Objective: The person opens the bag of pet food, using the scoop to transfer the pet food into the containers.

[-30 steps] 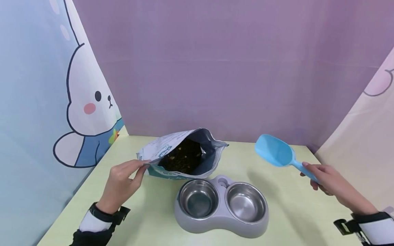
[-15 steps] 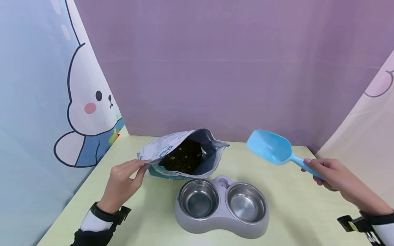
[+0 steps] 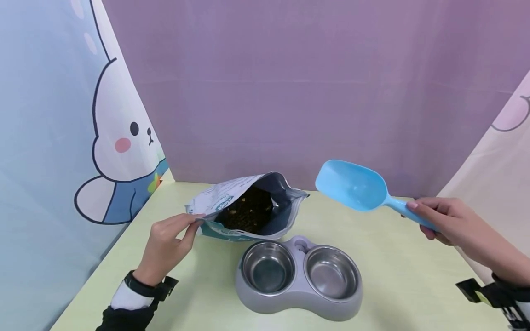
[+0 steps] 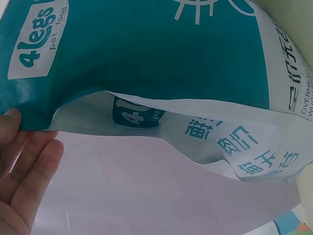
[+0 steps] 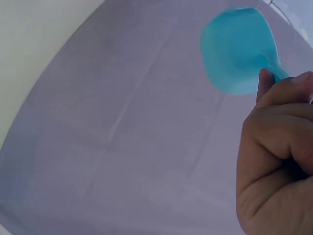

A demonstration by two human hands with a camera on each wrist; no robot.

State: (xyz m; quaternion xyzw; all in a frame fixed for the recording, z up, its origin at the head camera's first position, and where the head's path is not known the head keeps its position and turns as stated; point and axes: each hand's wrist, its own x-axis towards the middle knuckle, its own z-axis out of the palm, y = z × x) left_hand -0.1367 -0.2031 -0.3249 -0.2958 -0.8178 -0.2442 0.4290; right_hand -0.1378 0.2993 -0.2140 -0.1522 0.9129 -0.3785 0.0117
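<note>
My left hand [image 3: 171, 243] pinches the near left edge of a pet food bag [image 3: 209, 202], which lies with its mouth open toward the right. Dark brown pet food [image 3: 248, 209] shows inside. In the left wrist view the teal and white bag [image 4: 161, 58] carries printed lettering, and thumb and fingers hold its corner. My right hand [image 3: 449, 223] grips the handle of a light blue scoop [image 3: 352, 186], raised above the table with its bowl pointing left; no food shows in it. The right wrist view shows the curled fingers [image 5: 279, 122] around the handle.
A grey double pet bowl [image 3: 298, 299] with two steel dishes stands in front of the bag. The left dish [image 3: 268, 269] and right dish [image 3: 331, 273] show bare metal. A purple curtain [image 3: 290, 92] closes the back of the pale yellow table [image 3: 397, 276].
My right hand has lifted the scoop, whose bowl has shifted left toward the bag. The left hand and the bag have stayed in place.
</note>
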